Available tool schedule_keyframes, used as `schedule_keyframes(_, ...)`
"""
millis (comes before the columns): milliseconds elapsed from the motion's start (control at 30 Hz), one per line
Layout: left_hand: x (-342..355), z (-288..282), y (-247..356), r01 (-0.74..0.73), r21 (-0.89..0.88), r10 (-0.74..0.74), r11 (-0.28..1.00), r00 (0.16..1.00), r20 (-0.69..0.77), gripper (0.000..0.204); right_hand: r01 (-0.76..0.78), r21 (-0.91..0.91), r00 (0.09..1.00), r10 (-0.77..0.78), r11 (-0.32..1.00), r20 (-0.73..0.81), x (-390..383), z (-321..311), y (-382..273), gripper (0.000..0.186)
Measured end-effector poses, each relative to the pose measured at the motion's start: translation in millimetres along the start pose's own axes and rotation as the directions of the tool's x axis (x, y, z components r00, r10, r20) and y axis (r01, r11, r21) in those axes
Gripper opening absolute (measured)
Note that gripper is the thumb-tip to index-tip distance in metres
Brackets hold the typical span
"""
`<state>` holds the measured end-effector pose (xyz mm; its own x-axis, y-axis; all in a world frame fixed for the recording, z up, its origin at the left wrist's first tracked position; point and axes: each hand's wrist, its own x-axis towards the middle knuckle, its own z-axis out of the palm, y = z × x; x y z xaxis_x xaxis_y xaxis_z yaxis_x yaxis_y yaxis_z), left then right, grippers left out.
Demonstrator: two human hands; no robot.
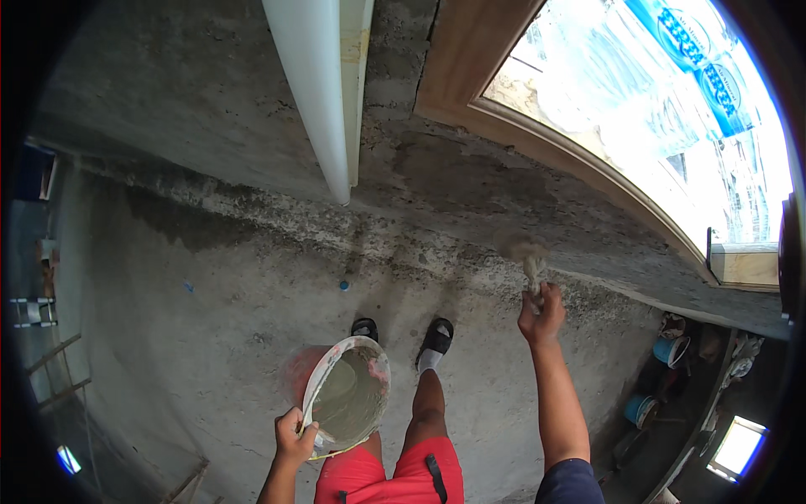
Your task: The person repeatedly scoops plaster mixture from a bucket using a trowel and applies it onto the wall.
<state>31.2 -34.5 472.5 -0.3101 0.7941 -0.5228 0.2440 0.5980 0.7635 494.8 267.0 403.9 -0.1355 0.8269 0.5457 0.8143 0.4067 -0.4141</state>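
Note:
My left hand (pixel 294 438) is closed on the rim and yellowish handle of a bucket (pixel 315 370), which is tilted in front of my legs. Wet grey mortar (pixel 369 409) coats its inner wall and lies in it. Out to the right, my right hand (pixel 543 315) grips what looks like a brush (pixel 534 267), caked in beige-grey mortar. The brush head is up against or very near the lower part of the rough grey wall (pixel 470 189); whether it touches, I cannot tell.
A white pipe (pixel 319 101) runs down the wall. Right of it is a wood-framed window (pixel 457 59) with plastic film. A blue cap (pixel 344 286) lies on the concrete floor (pixel 218 336) ahead of my sandalled feet. Blue-and-white buckets (pixel 641 410) stand at the right.

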Motion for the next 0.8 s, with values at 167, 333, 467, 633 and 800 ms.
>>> schedule_keyframes(167, 5.7, 8.2, 5.3, -0.035, 0.045, 0.035, 0.998, 0.999, 0.003, 0.032, 0.086, 0.087, 0.993, -0.079, 0.992, -0.084, 96.7, 33.7, -53.5, 0.049)
schedule_keyframes(333, 1.6, 7.4, 5.5, -0.071, 0.010, 0.071, 0.997, 0.997, -0.008, 0.032, 0.132, -0.398, 0.891, 0.067, 0.908, 0.450, 74.8, 66.6, -29.9, 0.047)
schedule_keyframes(467, -2.0, 2.8, 31.6, -0.060, 0.004, 0.060, 0.998, 0.998, 0.010, 0.031, 0.114, -0.561, 0.898, 0.157, 0.820, 0.412, 26.9, 30.6, 47.1, 0.045)
schedule_keyframes(633, -11.7, 0.4, 46.9, -0.165, -0.119, 0.158, 0.979, 0.986, -0.060, 0.029, 0.040, -0.738, 0.966, 0.164, 0.674, 0.202, 2.2, -100.4, 73.5, 0.041)
schedule_keyframes(800, -23.9, -15.0, 111.7, -0.311, -0.031, 0.306, 0.950, 0.946, -0.110, 0.026, -0.285, -0.588, 0.904, 0.417, 0.757, 0.099, 25.9, -236.9, -16.7, 0.034)
